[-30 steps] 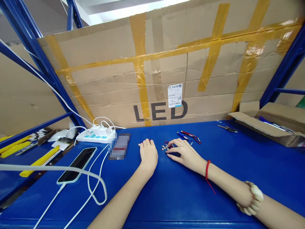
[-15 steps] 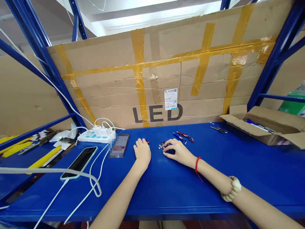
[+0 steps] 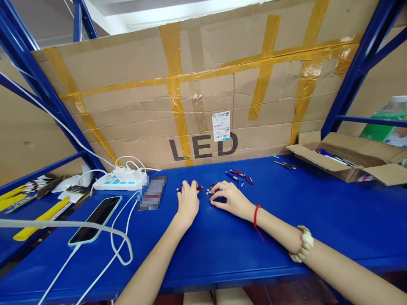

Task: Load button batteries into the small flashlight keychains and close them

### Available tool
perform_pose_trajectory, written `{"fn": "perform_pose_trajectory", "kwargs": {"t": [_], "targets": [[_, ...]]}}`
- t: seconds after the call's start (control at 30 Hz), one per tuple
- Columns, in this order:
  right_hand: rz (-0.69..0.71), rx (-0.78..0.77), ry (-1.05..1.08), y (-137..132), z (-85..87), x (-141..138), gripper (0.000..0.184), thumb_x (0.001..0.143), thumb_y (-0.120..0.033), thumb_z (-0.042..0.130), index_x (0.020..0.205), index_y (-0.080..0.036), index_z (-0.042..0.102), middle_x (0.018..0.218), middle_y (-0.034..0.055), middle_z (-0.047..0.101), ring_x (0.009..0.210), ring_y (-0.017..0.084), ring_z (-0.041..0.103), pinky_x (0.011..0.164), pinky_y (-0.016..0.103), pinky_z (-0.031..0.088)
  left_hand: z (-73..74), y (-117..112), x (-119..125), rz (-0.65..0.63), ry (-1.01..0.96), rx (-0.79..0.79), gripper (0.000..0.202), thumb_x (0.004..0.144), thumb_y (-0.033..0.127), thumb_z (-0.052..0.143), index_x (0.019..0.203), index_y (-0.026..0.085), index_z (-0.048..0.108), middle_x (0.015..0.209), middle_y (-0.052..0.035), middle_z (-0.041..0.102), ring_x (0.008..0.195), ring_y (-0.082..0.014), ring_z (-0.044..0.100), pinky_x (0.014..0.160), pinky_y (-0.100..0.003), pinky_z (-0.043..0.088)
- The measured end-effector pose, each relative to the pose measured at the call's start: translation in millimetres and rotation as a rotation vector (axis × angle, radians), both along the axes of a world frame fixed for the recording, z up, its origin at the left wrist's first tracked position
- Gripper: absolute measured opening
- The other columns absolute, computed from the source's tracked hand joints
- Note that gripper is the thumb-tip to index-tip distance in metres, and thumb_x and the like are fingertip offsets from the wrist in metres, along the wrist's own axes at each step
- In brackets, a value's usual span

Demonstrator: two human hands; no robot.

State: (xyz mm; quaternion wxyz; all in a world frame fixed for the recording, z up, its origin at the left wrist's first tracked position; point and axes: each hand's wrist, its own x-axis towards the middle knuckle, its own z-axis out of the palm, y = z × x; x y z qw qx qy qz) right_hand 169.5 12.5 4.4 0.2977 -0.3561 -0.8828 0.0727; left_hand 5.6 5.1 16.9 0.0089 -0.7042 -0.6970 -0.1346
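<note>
My left hand (image 3: 188,202) lies palm down on the blue shelf top (image 3: 222,254), its fingertips on a small red pen-shaped torch (image 3: 190,187). My right hand (image 3: 229,198) rests to its right, fingers curled over several small silver button cells (image 3: 210,191) and a red ring beside them. A red string and a pale bead bracelet (image 3: 302,248) sit on my right wrist and forearm. Just beyond the right hand lie a blue and a red keychain torch (image 3: 238,175).
A taped cardboard sheet marked LED (image 3: 203,147) stands at the back. At left are a white power strip (image 3: 121,181), two phones (image 3: 95,218) and white cables. An open cardboard box (image 3: 346,163) sits at right; small metal tweezers (image 3: 285,164) lie near it. Yellow tools lie far left.
The camera has pulled back and shifted, so the hands look further off. My left fingers now show the red torch under their tips; both hands stay in place on the shelf.
</note>
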Motion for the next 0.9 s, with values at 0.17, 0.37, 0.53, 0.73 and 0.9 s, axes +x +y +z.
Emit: {"fn": "perform_pose_trajectory", "kwargs": {"t": [0.17,0.37,0.53,0.73,0.9], "targets": [[-0.093,0.141,0.244,-1.5,6.5,0.2,0.015,0.084,-0.027,0.053,0.087,-0.021,0.066,0.091,0.0042,0.063,0.085,0.016,0.055,0.078,0.030,0.043,-1.4,-0.8,11.8,-0.262,-0.254,0.086,0.016,0.089,0.021,0.035,0.101,0.021,0.046,0.102,-0.0053,0.046,0.092,-0.0159,0.055,0.078,-0.030,0.045],[-0.218,0.182,0.415,-1.5,8.0,3.0,0.020,0.086,-0.031,0.049,0.089,-0.022,0.066,0.090,0.0040,0.064,0.086,0.016,0.058,0.076,0.029,0.048,-0.8,-6.2,20.4,-0.380,-0.181,0.194,0.018,0.091,0.022,0.034,0.105,0.021,0.045,0.105,-0.0039,0.053,0.098,-0.0170,0.050,0.084,-0.031,0.042],[-0.233,0.199,0.401,-1.9,10.2,5.7,0.021,0.085,-0.032,0.050,0.089,-0.022,0.067,0.090,0.0037,0.065,0.087,0.016,0.059,0.068,0.026,0.049,-0.7,-5.9,21.3,-0.347,-0.175,0.227,0.015,0.090,0.021,0.035,0.102,0.020,0.045,0.101,-0.0034,0.057,0.092,-0.0173,0.050,0.082,-0.030,0.041],[-0.233,0.195,0.426,-1.7,9.8,5.6,0.022,0.085,-0.033,0.050,0.090,-0.021,0.068,0.090,0.0040,0.065,0.081,0.015,0.059,0.054,0.022,0.047,-0.1,-3.2,18.2,-0.306,-0.209,0.258,0.016,0.090,0.021,0.035,0.103,0.020,0.044,0.100,-0.0039,0.059,0.094,-0.0183,0.051,0.082,-0.030,0.041],[-0.177,0.199,0.457,0.6,4.9,3.6,0.021,0.084,-0.032,0.052,0.090,-0.022,0.069,0.087,0.0035,0.065,0.067,0.011,0.058,0.049,0.021,0.044,2.5,-6.5,17.8,-0.344,-0.175,0.245,0.016,0.091,0.021,0.034,0.102,0.021,0.046,0.097,-0.0031,0.060,0.090,-0.0194,0.051,0.079,-0.032,0.041]]}}
